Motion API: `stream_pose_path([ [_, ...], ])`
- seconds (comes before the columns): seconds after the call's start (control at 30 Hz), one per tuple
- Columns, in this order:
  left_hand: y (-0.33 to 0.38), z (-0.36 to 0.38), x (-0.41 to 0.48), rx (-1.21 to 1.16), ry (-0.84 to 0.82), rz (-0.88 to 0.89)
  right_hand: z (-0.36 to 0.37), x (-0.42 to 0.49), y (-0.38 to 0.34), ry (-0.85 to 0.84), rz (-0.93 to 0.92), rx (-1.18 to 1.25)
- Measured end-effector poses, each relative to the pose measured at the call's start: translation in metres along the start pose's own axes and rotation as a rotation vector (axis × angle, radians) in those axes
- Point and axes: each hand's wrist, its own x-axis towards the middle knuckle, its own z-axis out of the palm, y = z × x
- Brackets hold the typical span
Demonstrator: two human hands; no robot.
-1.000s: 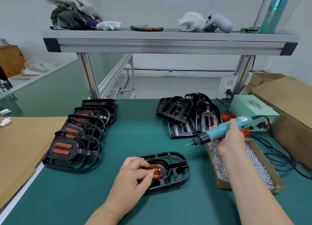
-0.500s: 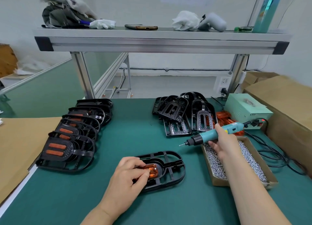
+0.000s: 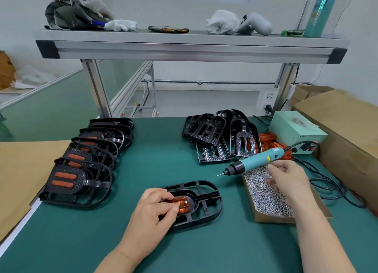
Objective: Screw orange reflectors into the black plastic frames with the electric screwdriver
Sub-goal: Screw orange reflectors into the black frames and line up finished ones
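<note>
A black frame (image 3: 206,203) lies flat on the green desk (image 3: 163,160), right in front of the person. An orange reflector (image 3: 182,204) sits inside the round end of it. The left hand (image 3: 155,211) rests on that end and pinches the reflector with its thumb and fingers.

The right hand (image 3: 287,178) is off to the side, above a brown box of screws (image 3: 266,197) full of little silver screws. It holds the electric screwdriver (image 3: 258,161) up in the air. The tip points left and a bit down, well away from the frame. This hand is blurry, so I cannot see how each finger lies.

On the left of the desk stands a row of frames (image 3: 79,180) with orange bars in them, each one leaning on the next. At the back there is a pile of black frames (image 3: 216,137) with nothing in them. Just beside that pile is a heap of loose reflectors (image 3: 269,141). A pale green power box (image 3: 296,132) stands behind the screwdriver, and a black cord runs to it. Up on the shelf (image 3: 184,47) lie some cloths and a phone (image 3: 168,29).
</note>
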Motion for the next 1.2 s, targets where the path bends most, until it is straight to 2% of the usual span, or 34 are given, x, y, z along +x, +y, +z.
stream_pose_path([
  [0.07,0.0,0.0,0.0,0.009,-0.002,0.002,-0.006,-0.003,0.002,0.008,-0.133,-0.371],
  [0.2,0.001,0.0,-0.001,0.011,-0.006,0.004,-0.005,-0.013,-0.001,-0.133,-0.168,-0.646],
  [0.67,0.003,0.0,-0.002,0.029,0.083,0.086,0.005,-0.011,0.006,-0.106,-0.206,-0.761],
  [0.77,0.004,0.0,-0.002,0.035,0.13,0.096,0.002,-0.016,-0.001,-0.052,-0.276,-0.562],
  [0.9,0.011,-0.002,0.002,0.017,0.182,0.106,0.007,-0.04,-0.027,-0.119,-0.301,-0.046],
  [1.03,0.033,-0.008,0.014,-0.042,0.224,0.119,0.029,-0.089,-0.058,-0.488,-0.075,0.644],
  [1.1,0.044,-0.012,0.02,-0.098,0.239,0.115,0.045,-0.11,-0.065,-0.662,0.042,0.787],
  [1.2,0.059,-0.016,0.025,-0.266,0.227,-0.005,0.068,-0.133,-0.071,-0.825,0.196,0.866],
])
